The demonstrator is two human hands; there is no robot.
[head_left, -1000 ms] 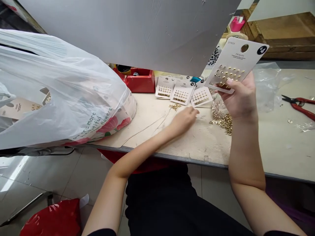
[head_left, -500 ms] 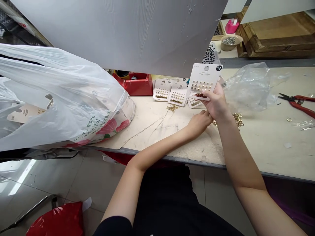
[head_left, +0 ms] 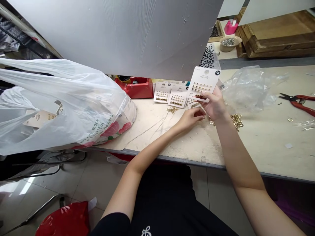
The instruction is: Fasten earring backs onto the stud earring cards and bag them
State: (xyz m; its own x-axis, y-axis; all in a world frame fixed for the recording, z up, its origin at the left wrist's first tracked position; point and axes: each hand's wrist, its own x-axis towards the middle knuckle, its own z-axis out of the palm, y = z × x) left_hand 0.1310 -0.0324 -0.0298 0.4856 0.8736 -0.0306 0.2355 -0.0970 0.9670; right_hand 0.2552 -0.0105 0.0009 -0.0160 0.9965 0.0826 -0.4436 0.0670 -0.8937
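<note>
**One earring card (head_left: 203,83) in our right hand (head_left: 214,105), at least three more on the bench**

We pinch the card near its lower edge, fingers and thumb closed on it, with its rows of gold studs facing us. Our left hand (head_left: 192,117) holds nothing; its fingers curl loosely, just beside the right hand.

At least three more cards lie on the workbench (head_left: 258,147). Two sit side by side (head_left: 169,96), and a third (head_left: 193,103) is partly hidden beneath the held card. To the right of our hands is one heap of gold rings (head_left: 236,120), and to the left one small gold cluster (head_left: 172,110). Farther out lie one clear plastic bag (head_left: 251,88) and one pair of red-handled snips (head_left: 297,103). At left, one white carrier bag (head_left: 61,105) holds one visible card (head_left: 39,118). One red box (head_left: 135,88) stands behind the cards.
</note>
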